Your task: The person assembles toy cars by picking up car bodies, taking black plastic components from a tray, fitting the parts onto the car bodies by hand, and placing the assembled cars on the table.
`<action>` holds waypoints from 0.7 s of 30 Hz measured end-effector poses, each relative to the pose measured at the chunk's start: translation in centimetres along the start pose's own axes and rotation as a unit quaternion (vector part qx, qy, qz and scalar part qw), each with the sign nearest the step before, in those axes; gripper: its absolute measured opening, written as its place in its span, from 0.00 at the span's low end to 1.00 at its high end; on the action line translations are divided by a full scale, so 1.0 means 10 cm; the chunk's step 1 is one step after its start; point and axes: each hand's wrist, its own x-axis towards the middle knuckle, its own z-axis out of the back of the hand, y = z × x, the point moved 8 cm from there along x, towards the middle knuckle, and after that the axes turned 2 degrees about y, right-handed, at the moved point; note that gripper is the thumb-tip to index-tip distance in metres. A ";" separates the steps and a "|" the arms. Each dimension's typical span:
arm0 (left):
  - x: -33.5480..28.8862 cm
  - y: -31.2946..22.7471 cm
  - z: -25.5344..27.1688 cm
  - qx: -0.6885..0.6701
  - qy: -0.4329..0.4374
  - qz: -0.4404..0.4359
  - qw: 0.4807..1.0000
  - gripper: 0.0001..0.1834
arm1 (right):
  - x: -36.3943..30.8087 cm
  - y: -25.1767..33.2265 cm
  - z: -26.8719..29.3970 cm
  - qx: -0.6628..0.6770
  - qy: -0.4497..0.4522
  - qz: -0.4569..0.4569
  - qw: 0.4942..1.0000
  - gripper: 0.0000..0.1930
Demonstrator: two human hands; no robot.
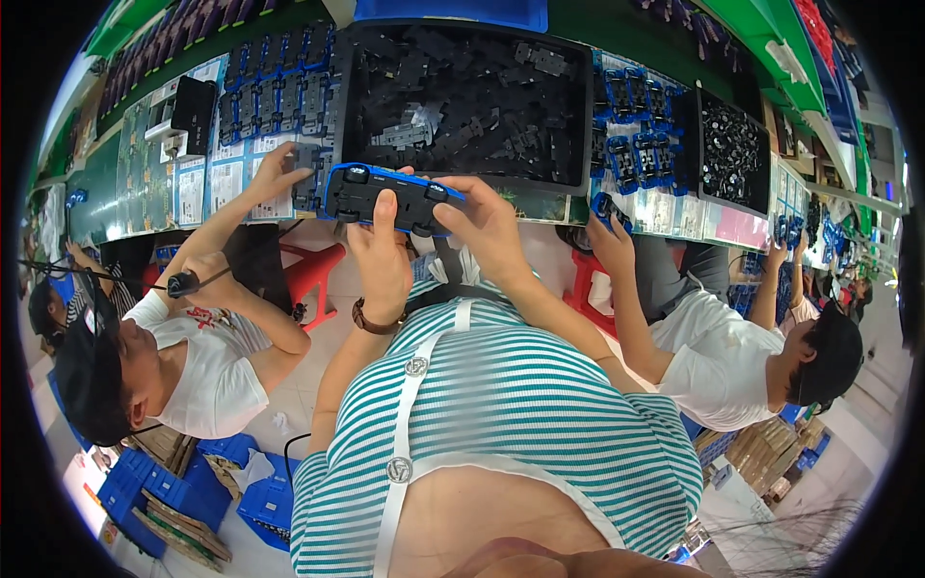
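A blue toy car [412,197] lies upside down between my hands, its black underside and small black wheels facing up. My left hand [381,265] closes on its near side, thumb pressed on the underside. On the right end, my right hand [489,231] grips it with the thumb close to a wheel; the fingers beneath are partly hidden. Just beyond the car stands a large black bin [584,96] holding many loose black chassis plates [462,135].
Rows of blue and black toy cars [279,101] lie left of the bin, and more cars [636,159] lie to its right. A black tray [700,125] of small parts is farther right. Co-workers sit on both sides; one's hand [275,175] reaches the table at left.
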 end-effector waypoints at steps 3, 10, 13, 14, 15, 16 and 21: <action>-0.01 0.00 -0.03 -0.031 0.004 0.003 0.999 0.20 | -0.02 -0.01 0.05 0.037 0.013 -0.040 0.998 0.17; -0.05 -0.06 -0.10 -0.007 0.041 -0.002 0.999 0.21 | -0.05 0.03 0.03 0.017 0.016 0.032 0.999 0.16; -0.05 -0.06 0.01 -0.006 0.000 -0.007 1.000 0.20 | -0.03 -0.09 0.02 0.025 0.014 0.007 1.000 0.16; -0.04 -0.04 0.03 -0.005 -0.001 -0.008 1.000 0.20 | -0.03 -0.09 0.00 0.026 0.015 0.007 1.000 0.16; -0.02 0.00 0.07 -0.011 -0.009 -0.004 1.000 0.19 | -0.04 -0.11 0.00 0.018 0.005 -0.012 1.000 0.15; 0.00 0.03 0.10 -0.017 -0.016 0.001 1.000 0.19 | -0.04 -0.13 0.00 0.010 -0.008 -0.030 0.999 0.15; -0.04 -0.03 0.02 0.012 0.008 -0.002 1.000 0.19 | -0.06 -0.10 -0.02 0.055 -0.014 0.024 0.998 0.15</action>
